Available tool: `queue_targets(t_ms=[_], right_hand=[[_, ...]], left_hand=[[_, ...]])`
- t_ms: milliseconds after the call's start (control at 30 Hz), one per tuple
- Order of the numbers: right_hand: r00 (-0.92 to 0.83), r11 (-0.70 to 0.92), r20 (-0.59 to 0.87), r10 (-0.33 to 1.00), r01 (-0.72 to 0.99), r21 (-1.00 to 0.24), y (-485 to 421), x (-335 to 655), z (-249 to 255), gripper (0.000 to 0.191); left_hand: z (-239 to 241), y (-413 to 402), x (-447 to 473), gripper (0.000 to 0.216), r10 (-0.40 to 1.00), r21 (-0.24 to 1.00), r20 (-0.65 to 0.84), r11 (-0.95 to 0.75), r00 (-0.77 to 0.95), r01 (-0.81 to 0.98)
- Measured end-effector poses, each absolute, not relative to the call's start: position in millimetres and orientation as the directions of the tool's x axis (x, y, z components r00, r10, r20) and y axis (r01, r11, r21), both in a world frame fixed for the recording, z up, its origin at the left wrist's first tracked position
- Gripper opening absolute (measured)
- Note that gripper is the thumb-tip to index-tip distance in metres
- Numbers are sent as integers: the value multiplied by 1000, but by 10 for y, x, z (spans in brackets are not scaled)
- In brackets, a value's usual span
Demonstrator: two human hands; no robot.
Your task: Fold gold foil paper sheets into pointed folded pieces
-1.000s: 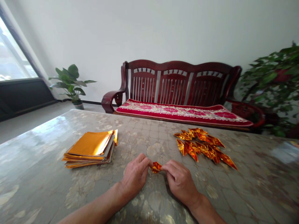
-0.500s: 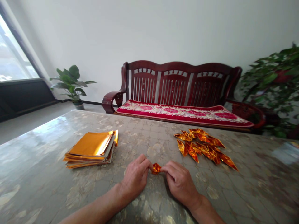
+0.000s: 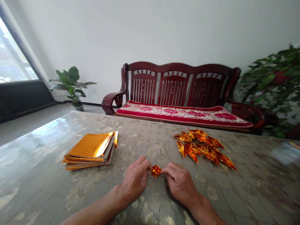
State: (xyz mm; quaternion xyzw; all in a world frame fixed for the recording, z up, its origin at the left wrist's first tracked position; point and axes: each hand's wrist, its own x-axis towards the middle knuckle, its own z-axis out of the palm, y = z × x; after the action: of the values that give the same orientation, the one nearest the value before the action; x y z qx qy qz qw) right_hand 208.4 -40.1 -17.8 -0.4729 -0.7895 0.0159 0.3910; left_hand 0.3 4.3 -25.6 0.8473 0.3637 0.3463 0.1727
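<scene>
Between my two hands is a small folded gold foil paper ingot [image 3: 156, 171], its shiny middle showing and its ends hidden in my fingers. My left hand [image 3: 137, 175] is closed, pinching the left end. My right hand [image 3: 179, 181] pinches the right end, with its other fingers curled under. To the right lies a loose group of several folded gold paper ingots [image 3: 205, 146] with pointed ends. A stack of square gold foil paper sheets [image 3: 90, 147] sits to the left, its edges uneven and some grey undersides showing.
Everything rests on a table with a glossy patterned cover [image 3: 154, 134]. A clear plastic bag [image 3: 284, 153] lies at the right. Beyond the table stands a dark red wooden bench [image 3: 174, 84] with a red patterned cushion [image 3: 182, 114]. Potted plants [image 3: 71, 82] flank it.
Both hands keep their pinch on the paper ingot with hardly any movement. The whole view has shifted very slightly; the stack and the other ingots lie as before.
</scene>
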Motion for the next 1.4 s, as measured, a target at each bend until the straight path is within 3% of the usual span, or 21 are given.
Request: queue_targets(t_ms=[433,1000,1400], right_hand=[[-248,541,568,785,722,-432,-379,2105,-250,31],[-276,505,466,841,709,-492,-367,2101,-247,13],[-303,531,469,829,689,-493,-393,2078,-252,14]], left_hand=[[-278,75,8,29,739,518,413,-672,533,529],[-312,142,35,17,776,727,340,-575,531,376],[-266,109,41,18,789,745,332,-556,517,370]])
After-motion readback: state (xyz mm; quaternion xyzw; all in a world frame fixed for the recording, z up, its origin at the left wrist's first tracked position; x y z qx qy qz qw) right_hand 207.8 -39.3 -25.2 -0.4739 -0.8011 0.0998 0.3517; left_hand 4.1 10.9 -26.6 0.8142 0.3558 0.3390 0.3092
